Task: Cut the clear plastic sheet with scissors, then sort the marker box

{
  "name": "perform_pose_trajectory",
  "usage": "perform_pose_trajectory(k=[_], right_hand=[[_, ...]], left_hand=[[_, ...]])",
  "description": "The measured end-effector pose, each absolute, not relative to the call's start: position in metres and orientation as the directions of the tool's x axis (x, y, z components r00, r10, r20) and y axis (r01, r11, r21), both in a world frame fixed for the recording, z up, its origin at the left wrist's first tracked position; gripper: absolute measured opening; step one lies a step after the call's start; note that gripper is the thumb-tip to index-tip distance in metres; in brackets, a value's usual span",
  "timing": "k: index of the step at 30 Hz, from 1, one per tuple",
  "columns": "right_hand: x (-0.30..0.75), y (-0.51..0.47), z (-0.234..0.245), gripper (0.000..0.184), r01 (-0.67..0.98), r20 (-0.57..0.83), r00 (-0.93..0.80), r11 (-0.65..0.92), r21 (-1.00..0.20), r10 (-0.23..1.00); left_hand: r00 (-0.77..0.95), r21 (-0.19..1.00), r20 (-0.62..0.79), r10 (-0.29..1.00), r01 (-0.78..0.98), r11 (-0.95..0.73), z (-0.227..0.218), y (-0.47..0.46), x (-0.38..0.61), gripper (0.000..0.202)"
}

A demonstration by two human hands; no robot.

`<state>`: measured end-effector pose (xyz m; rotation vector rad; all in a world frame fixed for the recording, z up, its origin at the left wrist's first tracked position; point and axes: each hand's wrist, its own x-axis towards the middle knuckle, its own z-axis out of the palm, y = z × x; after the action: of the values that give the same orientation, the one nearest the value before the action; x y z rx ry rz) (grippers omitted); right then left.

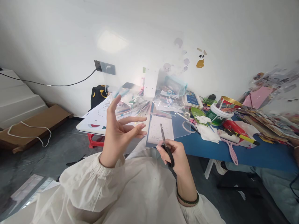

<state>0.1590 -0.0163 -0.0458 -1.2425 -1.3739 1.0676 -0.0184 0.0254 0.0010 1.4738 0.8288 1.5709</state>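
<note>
A large clear plastic sheet (140,46) stands up in front of me, with the wall and desk showing through it. My left hand (123,127) is at its lower part, thumb and fingers pinched at the sheet and the index finger raised; the exact grip is hard to see. In my right hand (176,154) is a pair of black-handled scissors (163,132), blades pointing up and looking closed, close to the sheet's lower edge. Behind the blades, a pale card with small dark marks (154,127) shows over the blue tabletop.
On the blue table (205,147) are a green-and-white tub (218,114), crumpled tissues (207,133), a pink lint roller (231,149) and a yellow-black cutter (245,137). A white table (87,126) with drawings stands left. Another person's leg (263,177) shows under the table at right.
</note>
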Motion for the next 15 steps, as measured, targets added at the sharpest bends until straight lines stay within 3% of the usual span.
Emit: perform_pose_trajectory(k=[15], right_hand=[[0.1555,-0.0138,-0.0458,0.018,0.055,0.071,0.013,0.07,-0.996,0.997]], left_hand=[[0.035,0.886,0.457,0.889,-0.103,-0.451,0.0036,0.0184,-0.0157,0.091]])
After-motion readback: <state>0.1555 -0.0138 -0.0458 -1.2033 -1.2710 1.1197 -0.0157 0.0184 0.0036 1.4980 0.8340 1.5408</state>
